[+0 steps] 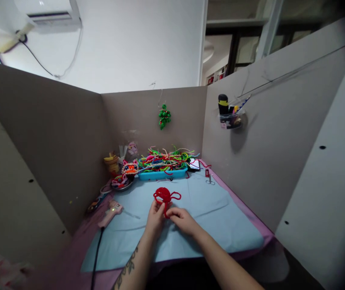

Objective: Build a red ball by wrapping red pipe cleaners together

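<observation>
A red pipe-cleaner piece (pixel 164 194), with a rounded coiled top and a loop sticking out to the right, is held above the light blue cloth (pixel 199 229). My left hand (pixel 156 213) is closed on its lower left side, thumb towards the middle. Below it, my right hand (pixel 181 219) pinches the red strand that hangs down from the piece. Part of the piece is hidden behind the fingers. Left of my hands, a pink glue gun (pixel 111 213) with a black cord lies on the cloth's edge.
At the back, a blue tray (pixel 163 174) overflows with coloured pipe cleaners. Small scissors (pixel 210 182) lie at the right. A metal bowl (pixel 123 186) holds more pieces at the left. Grey partitions (pixel 154 139) enclose the desk; a cup of tools (pixel 230 121) hangs on the right one.
</observation>
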A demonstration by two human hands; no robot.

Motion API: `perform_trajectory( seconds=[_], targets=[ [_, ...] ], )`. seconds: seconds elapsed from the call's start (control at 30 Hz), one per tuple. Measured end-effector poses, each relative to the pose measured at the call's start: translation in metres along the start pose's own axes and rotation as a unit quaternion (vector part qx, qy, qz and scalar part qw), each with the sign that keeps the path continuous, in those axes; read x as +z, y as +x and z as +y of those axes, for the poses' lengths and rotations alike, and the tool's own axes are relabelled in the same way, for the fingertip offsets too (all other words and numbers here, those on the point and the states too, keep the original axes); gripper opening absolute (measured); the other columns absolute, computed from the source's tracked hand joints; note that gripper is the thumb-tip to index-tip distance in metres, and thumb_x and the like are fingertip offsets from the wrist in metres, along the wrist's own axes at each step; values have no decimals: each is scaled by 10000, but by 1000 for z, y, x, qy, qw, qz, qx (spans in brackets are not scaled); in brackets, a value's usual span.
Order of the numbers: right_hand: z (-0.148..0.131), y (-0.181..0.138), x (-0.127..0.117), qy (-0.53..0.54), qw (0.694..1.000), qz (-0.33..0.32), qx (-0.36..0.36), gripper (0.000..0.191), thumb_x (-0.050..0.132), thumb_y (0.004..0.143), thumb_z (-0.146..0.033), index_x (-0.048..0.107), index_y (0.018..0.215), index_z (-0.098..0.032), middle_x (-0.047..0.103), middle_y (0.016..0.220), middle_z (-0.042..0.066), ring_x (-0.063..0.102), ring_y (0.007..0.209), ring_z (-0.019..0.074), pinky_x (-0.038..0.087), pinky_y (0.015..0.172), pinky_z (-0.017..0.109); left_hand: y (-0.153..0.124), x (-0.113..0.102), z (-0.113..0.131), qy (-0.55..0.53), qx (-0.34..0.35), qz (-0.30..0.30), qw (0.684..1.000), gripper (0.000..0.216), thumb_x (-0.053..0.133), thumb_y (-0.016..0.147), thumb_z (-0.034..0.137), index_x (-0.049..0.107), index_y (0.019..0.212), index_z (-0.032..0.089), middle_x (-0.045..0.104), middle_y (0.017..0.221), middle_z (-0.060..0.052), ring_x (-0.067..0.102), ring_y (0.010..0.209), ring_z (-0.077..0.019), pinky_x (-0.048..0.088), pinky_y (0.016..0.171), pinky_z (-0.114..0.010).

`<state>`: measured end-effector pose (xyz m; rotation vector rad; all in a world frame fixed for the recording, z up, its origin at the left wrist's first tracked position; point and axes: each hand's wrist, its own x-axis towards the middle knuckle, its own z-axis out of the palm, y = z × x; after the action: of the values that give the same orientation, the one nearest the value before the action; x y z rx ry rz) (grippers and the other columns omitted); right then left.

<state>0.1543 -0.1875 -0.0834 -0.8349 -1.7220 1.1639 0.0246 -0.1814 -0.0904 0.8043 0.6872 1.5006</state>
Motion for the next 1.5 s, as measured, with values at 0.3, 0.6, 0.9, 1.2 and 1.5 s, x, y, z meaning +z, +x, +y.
perform_trajectory(
  seconds=[0.3, 0.6, 0.9, 1.2, 1.5],
  targets=[
    [-7, -10, -1, -23, 987, -156, -20, 243, 463, 697, -157, 702, 733, -188, 673, 754, 13, 605, 746, 159, 460, 765, 300, 2, -1, 4, -17, -7, 44, 999, 416, 800, 632, 368, 597, 948, 186, 718, 980, -90, 691, 914, -254, 489, 785, -335],
    [-9, -7, -16, -156, 978, 133, -49, 125, 556, 788, -235, 666, 792, -175, 603, 702, 16, 554, 656, 162, 442, 637, 275, 3, -1, 3, -28, -21, 26, 999, 404, 817, 631, 355, 597, 915, 170, 736, 924, -104, 697, 906, -258, 480, 874, -381],
    [12, 5, -11, -208, 942, 257, -55, 167, 502, 774, -199, 666, 745, -184, 666, 757, 57, 602, 739, 208, 447, 708, 311, -1, -2, 2, 3, -19, 7, 1000, 370, 810, 649, 355, 618, 910, 176, 727, 925, -82, 693, 836, -205, 497, 792, -311],
    [17, 12, -6, -31, 961, 270, 47, 225, 637, 679, -367, 671, 618, -153, 643, 571, 23, 553, 559, 170, 415, 574, 268, -3, 5, 6, -22, -59, 20, 998, 486, 844, 593, 367, 630, 997, 202, 724, 943, -71, 678, 834, -188, 475, 715, -260],
    [15, 13, -13, 13, 976, 216, 33, 240, 656, 673, -389, 604, 607, -164, 573, 547, -19, 499, 559, 142, 390, 570, 255, -5, 6, 7, -1, -93, -7, 996, 586, 823, 607, 408, 611, 1111, 195, 722, 1004, -124, 683, 820, -215, 468, 679, -270]
  ],
)
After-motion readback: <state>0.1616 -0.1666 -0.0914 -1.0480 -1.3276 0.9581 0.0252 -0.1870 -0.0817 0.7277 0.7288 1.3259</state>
